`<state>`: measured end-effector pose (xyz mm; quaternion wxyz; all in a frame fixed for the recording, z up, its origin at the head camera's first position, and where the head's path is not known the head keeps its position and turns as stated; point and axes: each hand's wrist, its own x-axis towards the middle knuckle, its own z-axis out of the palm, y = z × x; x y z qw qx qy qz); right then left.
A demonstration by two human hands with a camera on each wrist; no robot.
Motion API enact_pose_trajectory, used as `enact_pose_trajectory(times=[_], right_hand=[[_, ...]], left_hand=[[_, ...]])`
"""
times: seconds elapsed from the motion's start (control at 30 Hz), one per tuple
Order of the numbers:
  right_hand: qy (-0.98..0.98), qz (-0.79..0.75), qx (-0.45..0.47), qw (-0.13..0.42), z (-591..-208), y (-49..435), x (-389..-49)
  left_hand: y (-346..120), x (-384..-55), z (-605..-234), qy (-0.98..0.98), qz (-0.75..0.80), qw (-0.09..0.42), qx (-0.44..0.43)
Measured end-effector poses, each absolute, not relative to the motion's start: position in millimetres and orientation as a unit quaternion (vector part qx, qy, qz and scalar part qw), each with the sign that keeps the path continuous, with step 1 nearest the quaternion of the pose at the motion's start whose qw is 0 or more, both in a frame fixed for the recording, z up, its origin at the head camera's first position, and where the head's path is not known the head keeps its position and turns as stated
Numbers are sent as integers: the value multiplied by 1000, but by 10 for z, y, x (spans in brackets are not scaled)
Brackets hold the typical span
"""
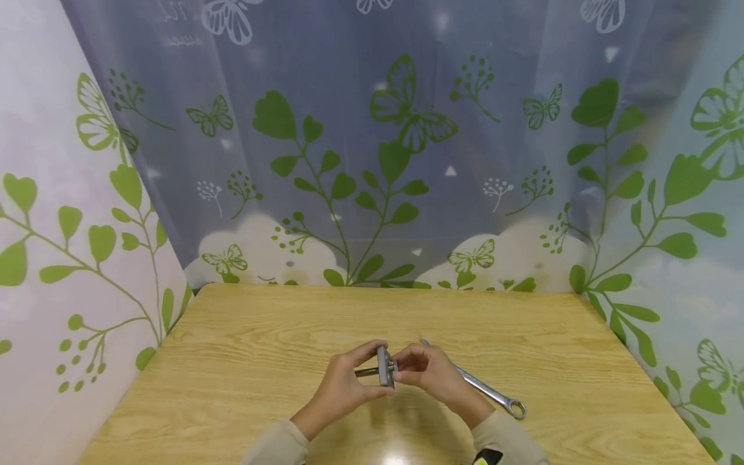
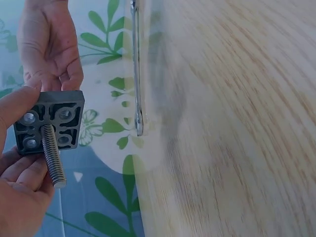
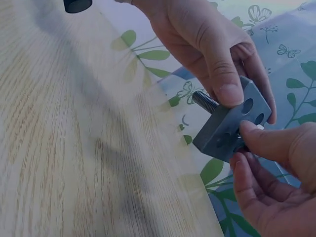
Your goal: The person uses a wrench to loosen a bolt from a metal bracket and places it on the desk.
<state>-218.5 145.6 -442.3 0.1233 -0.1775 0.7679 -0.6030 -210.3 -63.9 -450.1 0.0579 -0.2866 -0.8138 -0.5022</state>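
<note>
A grey square plate (image 1: pixel 384 367) with several corner holes is held up over the table. My left hand (image 1: pixel 341 382) grips it by opposite edges between thumb and fingers. Out of the plate's ribbed side sticks a threaded bolt (image 2: pixel 52 155), pointing left in the head view. On the plate's flatter side, my right hand (image 3: pixel 276 165) pinches the bolt's other end at the centre between thumb and fingers. Those fingertips mostly hide that end; whether a nut or the bolt's head sits there, I cannot tell.
A shiny combination wrench (image 1: pixel 491 391) lies on the wooden table (image 1: pixel 261 342), just beyond and right of my right hand, its ring end nearer me. Printed curtains (image 1: pixel 349 194) with leaves and butterflies hang around the table's back and sides.
</note>
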Motion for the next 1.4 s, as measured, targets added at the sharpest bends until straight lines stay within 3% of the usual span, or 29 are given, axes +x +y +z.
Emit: enact_pose_trajectory(times=[0.37, 0.93, 1.2, 1.4], right_hand=[[775, -588, -216, 85, -4447, 1433, -2196], [740, -623, -115, 227, -4493, 1386, -2163], [758, -604, -131, 208, -4488, 1398, -2159], [774, -586, -181, 156, -4426, 1485, -2175]], left_hand=[[-649, -2077, -4476, -791, -550, 40, -267], [-658, -2083, -4548, -816, -489, 81, -297], [-651, -2078, -4550, -822, -475, 75, -305], [-654, -2083, -4537, -816, -492, 59, -299]])
